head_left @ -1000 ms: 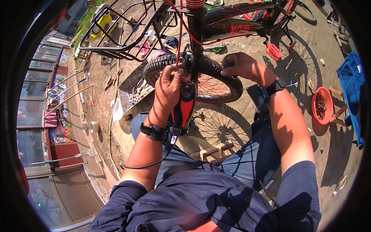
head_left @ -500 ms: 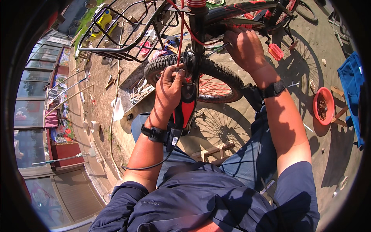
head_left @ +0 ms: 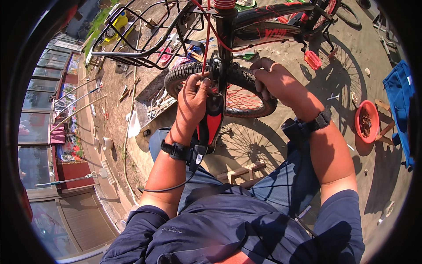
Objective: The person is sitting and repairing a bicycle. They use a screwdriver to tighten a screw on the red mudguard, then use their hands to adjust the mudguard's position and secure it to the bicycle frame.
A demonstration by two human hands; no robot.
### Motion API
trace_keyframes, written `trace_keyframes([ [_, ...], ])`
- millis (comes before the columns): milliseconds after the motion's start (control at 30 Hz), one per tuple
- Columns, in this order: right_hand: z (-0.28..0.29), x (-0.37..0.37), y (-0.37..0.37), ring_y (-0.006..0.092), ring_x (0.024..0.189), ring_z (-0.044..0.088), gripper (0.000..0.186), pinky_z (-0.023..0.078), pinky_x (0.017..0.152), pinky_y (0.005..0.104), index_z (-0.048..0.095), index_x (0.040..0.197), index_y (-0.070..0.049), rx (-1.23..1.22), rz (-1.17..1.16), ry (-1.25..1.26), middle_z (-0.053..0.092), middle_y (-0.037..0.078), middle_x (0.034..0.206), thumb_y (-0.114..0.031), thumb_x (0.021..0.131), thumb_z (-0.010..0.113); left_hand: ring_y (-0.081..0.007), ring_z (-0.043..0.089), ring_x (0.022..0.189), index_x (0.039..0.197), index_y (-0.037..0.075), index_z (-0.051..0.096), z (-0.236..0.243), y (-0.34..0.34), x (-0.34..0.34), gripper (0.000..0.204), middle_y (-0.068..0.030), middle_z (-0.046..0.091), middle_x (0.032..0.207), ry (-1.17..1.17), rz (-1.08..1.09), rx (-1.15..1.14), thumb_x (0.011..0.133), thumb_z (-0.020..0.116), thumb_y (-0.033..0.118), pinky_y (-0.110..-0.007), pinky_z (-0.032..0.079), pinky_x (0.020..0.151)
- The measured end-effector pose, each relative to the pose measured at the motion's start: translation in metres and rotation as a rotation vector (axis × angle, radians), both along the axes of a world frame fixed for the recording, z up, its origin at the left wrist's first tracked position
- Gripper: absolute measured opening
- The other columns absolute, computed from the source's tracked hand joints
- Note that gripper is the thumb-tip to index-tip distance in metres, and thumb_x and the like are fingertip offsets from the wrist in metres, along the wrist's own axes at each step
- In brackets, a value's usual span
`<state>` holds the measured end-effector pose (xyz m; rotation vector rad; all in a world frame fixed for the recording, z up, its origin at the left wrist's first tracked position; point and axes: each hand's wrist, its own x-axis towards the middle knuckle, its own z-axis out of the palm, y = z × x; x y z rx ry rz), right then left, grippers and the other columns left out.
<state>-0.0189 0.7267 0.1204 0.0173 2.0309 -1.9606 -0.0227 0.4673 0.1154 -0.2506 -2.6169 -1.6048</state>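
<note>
My left hand (head_left: pixel 191 101) is pinched near the lower end of a red cable (head_left: pixel 205 53) at the bicycle's front fork (head_left: pixel 224 44); what its fingertips hold is hidden. Below them is a black-and-red mudguard (head_left: pixel 210 125). My right hand (head_left: pixel 279 83) is at the right of the front tyre (head_left: pixel 184 70), fingers curled beside it; I cannot make out what, if anything, they hold. A black wire basket (head_left: pixel 132 57) is at upper left of the fork, and the black-and-red frame (head_left: pixel 250 22) runs right, with a red pedal (head_left: pixel 312 59).
A pink bowl (head_left: pixel 373 121) and blue folding stool (head_left: pixel 398 92) stand at right. A tray of tools (head_left: pixel 149 105) lies left of the wheel, with loose poles (head_left: pixel 77 114) farther left. A yellow toy car (head_left: pixel 112 28) is behind the basket; wooden pieces (head_left: pixel 241 174) lie between my legs.
My right hand first moved up toward the frame, then came back down to the front tyre with its fingers curled. My left hand has stayed at the fork.
</note>
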Motion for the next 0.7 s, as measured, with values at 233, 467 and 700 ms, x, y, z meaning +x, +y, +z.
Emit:
trace_keyframes([
  [233, -0.036, -0.016, 0.007, 0.0097, 0.063, 0.058, 0.017, 0.044, 0.056, 0.0248, 0.064, 0.103, -0.003, -0.089, 0.204, -0.224, 0.064, 0.003, 0.078, -0.018, 0.100, 0.055, -0.0114, 0.063, 0.075, 0.117, 0.003, 0.066, 0.001, 0.002, 0.000, 0.021, -0.0061, 0.070, 0.088, -0.002, -0.004, 0.003, 0.100, 0.061, 0.015, -0.027, 0.051, 0.068],
  [467, -0.064, -0.054, 0.020, 0.0313, 0.082, 0.066, 0.017, 0.051, 0.075, 0.0431, 0.070, 0.097, -0.006, 0.567, 0.104, 0.456, 0.070, 0.016, 0.086, -0.021, 0.092, 0.064, -0.0098, 0.060, 0.074, 0.117, 0.003, 0.066, 0.002, 0.001, 0.001, 0.022, -0.0050, 0.068, 0.085, -0.019, 0.000, 0.001, 0.100, 0.061, 0.016, -0.026, 0.050, 0.068],
  [700, -0.043, -0.067, 0.036, 0.0363, 0.091, 0.067, 0.017, 0.052, 0.078, 0.0419, 0.070, 0.104, -0.010, 0.787, -0.145, 0.798, 0.071, 0.016, 0.099, -0.019, 0.092, 0.061, -0.0100, 0.060, 0.075, 0.118, 0.004, 0.066, 0.001, -0.001, 0.001, 0.022, -0.0029, 0.066, 0.085, -0.017, -0.009, -0.014, 0.101, 0.060, 0.017, -0.026, 0.050, 0.068],
])
